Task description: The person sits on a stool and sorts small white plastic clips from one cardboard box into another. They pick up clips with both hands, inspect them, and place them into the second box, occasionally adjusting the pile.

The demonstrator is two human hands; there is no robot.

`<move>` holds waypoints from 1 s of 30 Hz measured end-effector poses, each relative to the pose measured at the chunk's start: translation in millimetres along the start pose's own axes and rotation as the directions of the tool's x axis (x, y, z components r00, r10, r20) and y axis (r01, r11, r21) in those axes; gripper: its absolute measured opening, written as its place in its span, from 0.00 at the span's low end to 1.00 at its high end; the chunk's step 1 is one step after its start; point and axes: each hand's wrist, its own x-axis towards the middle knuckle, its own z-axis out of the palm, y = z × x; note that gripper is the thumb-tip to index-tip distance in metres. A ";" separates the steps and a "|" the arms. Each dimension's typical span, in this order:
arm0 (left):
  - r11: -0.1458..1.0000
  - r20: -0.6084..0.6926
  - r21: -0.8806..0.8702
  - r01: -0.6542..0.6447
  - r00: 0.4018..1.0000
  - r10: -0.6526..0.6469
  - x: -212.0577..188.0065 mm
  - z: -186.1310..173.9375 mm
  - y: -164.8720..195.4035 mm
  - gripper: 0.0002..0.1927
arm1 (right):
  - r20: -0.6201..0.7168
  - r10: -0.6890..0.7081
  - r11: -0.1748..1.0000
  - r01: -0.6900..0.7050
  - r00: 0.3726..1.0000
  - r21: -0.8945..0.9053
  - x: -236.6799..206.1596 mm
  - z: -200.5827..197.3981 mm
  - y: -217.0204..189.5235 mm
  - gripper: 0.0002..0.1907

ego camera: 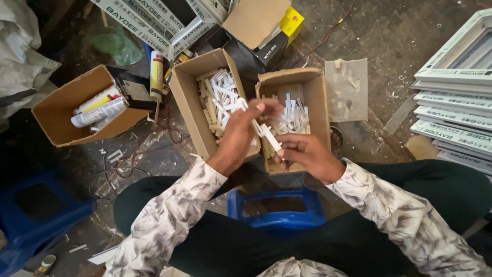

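Centrally, thin white plastic strips being pinched between left hand and right hand, cardboard box at twelve o'clock.

Two open cartons stand side by side on the floor before the seated person: the left carton and the right carton, each holding small strips. The left hand and right hand meet above the gap between them, a strip between both. A third carton, holding tubes, lies farther left. A stool sits between the knees. Stacked frame profiles lie at right; a plastic bag lies just right of the right carton.
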 end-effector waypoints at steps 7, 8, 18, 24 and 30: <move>0.998 -0.200 -0.022 0.050 0.978 -0.054 7.6 -11.7 0.7 0.12 | -0.218 -0.129 0.991 0.120 0.967 -0.055 1.9 -2.0 -11.0 0.15; 0.998 -0.157 -0.030 0.051 0.986 -0.056 4.6 -9.7 -1.2 0.13 | -0.207 -0.149 0.987 0.134 0.967 -0.089 1.1 -1.8 -11.3 0.15; 0.996 -0.103 -0.039 0.082 0.991 -0.085 -6.0 6.9 6.3 0.18 | -0.301 -0.225 0.932 0.115 0.927 -0.345 -10.0 8.4 -22.4 0.13; 0.989 0.094 -0.134 0.070 0.994 -0.057 -5.7 6.2 -2.7 0.23 | -0.277 -0.375 0.858 0.218 0.885 -0.466 -20.8 22.6 -23.6 0.14; 0.986 0.164 -0.150 0.066 0.986 -0.042 -5.7 7.8 -7.9 0.24 | -0.075 -0.667 0.451 0.322 0.741 -0.832 -28.4 27.2 -33.5 0.12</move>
